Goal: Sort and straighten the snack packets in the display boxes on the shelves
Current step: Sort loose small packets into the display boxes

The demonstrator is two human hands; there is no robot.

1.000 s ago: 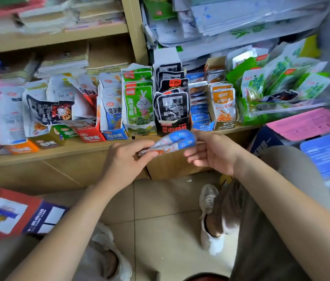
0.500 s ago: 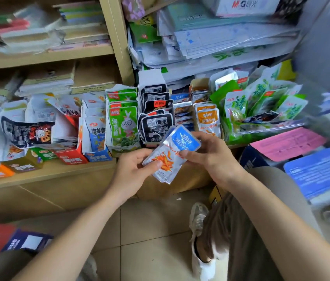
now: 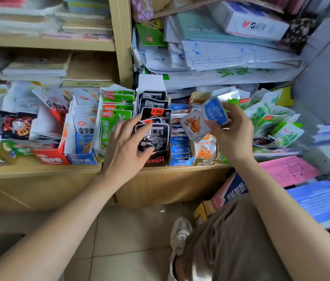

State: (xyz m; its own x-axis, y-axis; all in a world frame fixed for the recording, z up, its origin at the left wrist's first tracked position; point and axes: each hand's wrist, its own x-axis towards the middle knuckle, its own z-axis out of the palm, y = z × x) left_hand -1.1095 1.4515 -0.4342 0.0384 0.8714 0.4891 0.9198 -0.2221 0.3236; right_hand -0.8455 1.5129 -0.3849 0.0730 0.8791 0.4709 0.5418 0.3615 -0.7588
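My right hand (image 3: 234, 134) holds a small stack of blue-and-white snack packets (image 3: 202, 120) above the blue display box (image 3: 179, 161) and the orange-packet box (image 3: 205, 159). My left hand (image 3: 125, 147) reaches to the black packets (image 3: 153, 134) standing in the black display box (image 3: 158, 160); its thumb and fingers touch the front packet, spread apart. Left of it stand green rabbit packets (image 3: 113, 126) and blue-white packets (image 3: 83, 134) in their boxes. Green packets (image 3: 271, 122) lie heaped at the right.
The wooden shelf edge (image 3: 38, 171) runs below the boxes. A red box (image 3: 52, 158) and messy black-and-white packets (image 3: 8, 122) sit at left. Papers and a white carton (image 3: 255, 25) fill the upper shelf. Pink (image 3: 287, 171) and blue sheets (image 3: 318, 201) lie at right, above my shoe (image 3: 179, 236).
My left hand let go of the blue-and-white packets and moved up to the black packets. My right hand lifted the stack up and right, over the blue box.
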